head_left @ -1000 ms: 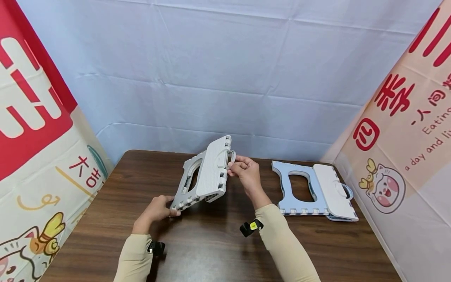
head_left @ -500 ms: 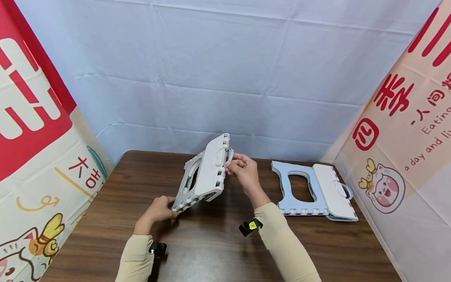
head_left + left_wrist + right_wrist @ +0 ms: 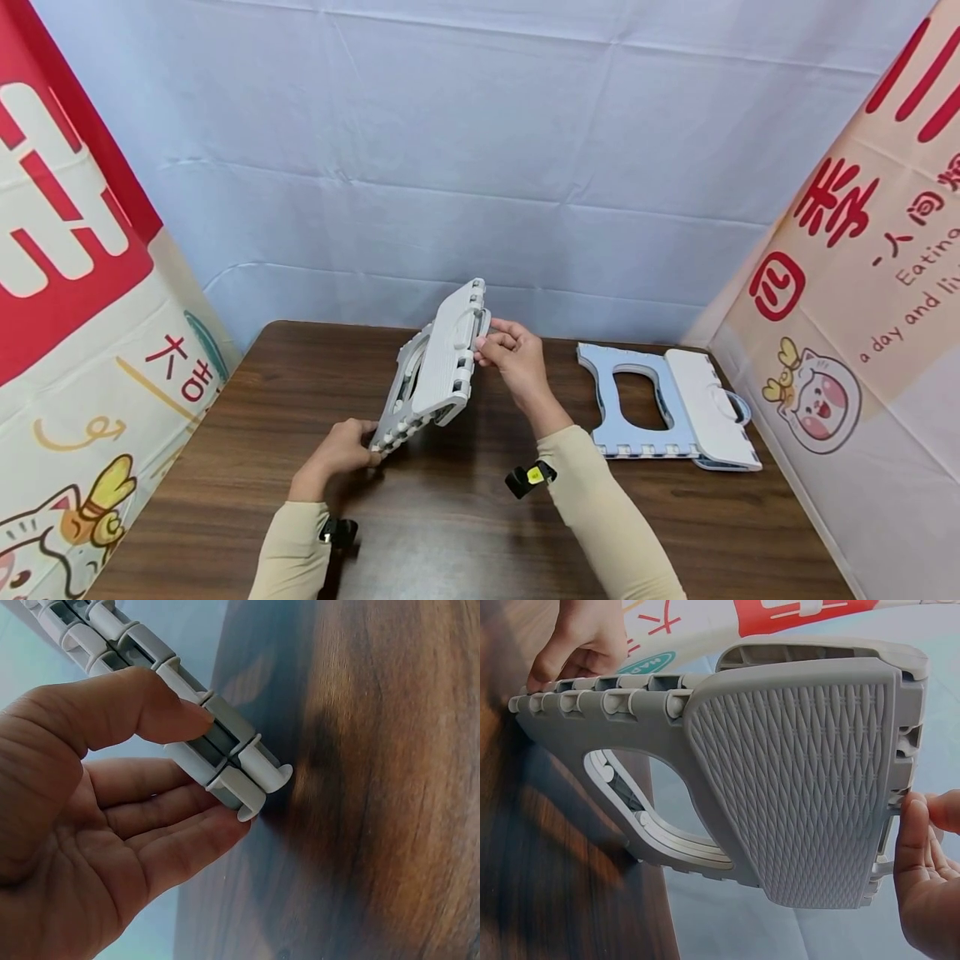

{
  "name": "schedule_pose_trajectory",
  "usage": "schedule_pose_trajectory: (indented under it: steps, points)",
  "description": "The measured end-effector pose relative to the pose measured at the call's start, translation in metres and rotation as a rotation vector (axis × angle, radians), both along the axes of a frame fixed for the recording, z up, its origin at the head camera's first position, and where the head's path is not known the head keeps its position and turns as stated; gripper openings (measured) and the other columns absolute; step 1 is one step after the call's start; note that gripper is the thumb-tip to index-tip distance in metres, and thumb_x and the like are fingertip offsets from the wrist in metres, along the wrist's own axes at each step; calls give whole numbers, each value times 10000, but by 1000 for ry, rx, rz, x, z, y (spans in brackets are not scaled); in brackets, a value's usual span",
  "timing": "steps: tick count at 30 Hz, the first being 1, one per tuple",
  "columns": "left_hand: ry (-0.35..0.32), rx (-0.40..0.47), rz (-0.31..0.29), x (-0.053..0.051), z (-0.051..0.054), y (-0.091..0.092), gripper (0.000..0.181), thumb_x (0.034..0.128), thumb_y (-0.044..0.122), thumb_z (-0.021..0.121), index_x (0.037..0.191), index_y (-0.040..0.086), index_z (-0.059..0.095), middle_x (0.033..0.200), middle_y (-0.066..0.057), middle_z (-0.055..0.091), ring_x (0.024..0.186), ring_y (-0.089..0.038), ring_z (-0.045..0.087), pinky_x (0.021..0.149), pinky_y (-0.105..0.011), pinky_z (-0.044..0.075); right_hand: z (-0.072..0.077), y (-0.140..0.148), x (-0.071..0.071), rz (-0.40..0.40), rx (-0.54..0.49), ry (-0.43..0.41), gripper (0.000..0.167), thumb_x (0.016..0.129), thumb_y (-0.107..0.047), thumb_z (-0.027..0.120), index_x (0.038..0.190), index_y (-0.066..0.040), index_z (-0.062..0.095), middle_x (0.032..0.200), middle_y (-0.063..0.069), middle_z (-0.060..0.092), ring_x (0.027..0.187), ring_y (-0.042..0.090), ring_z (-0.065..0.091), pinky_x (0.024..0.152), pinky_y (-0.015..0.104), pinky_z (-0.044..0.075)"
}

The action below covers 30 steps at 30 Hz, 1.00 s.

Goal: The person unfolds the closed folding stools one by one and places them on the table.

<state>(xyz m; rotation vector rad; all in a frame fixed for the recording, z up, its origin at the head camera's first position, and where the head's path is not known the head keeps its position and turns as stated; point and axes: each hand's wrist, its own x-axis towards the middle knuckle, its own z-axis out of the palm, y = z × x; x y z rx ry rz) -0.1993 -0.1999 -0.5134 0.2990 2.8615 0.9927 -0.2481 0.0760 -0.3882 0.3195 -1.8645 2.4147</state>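
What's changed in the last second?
The white and grey plastic folding stool tilts steeper, its raised edge shifted up and left in the head view; the right hand moved with it. Neither it nor the left hand let go. The pale blue and white plastic folding stool stayed put.

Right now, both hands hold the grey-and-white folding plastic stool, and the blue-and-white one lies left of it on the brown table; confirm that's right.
Not left: the head view shows the blue-and-white stool lying to the right of the grey-and-white stool. The rest holds.
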Motion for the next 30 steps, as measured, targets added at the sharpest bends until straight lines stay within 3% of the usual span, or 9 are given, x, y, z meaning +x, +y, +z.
schedule_pose_trajectory:
  steps: [17, 24, 30]
  points:
    - [-2, 47, 4, 0, -1, 6, 529, 584, 89, 780, 1087, -29, 664, 836, -49, 645, 723, -153, 536, 705, -326, 464, 9, -9, 2, 25, -38, 48, 453, 792, 164, 589, 1228, 169, 465, 760, 64, 599, 602, 105, 602, 590, 219, 501]
    - [-37, 137, -22, -2, -3, 9, 483, 585, 45, 768, 1044, -47, 649, 794, -16, 641, 736, -145, 593, 698, -315, 482, 11, -12, 1, -28, 64, 104, 441, 797, 131, 616, 1223, 132, 503, 778, 40, 589, 671, 73, 548, 622, 188, 451]
    - [-52, 162, -29, 0, 0, 11, 476, 587, 17, 759, 1038, -60, 630, 821, -37, 635, 772, -171, 598, 721, -329, 483, 14, -15, 2, -26, 85, 128, 440, 792, 119, 629, 1216, 129, 511, 781, 37, 595, 693, 86, 550, 644, 194, 442]
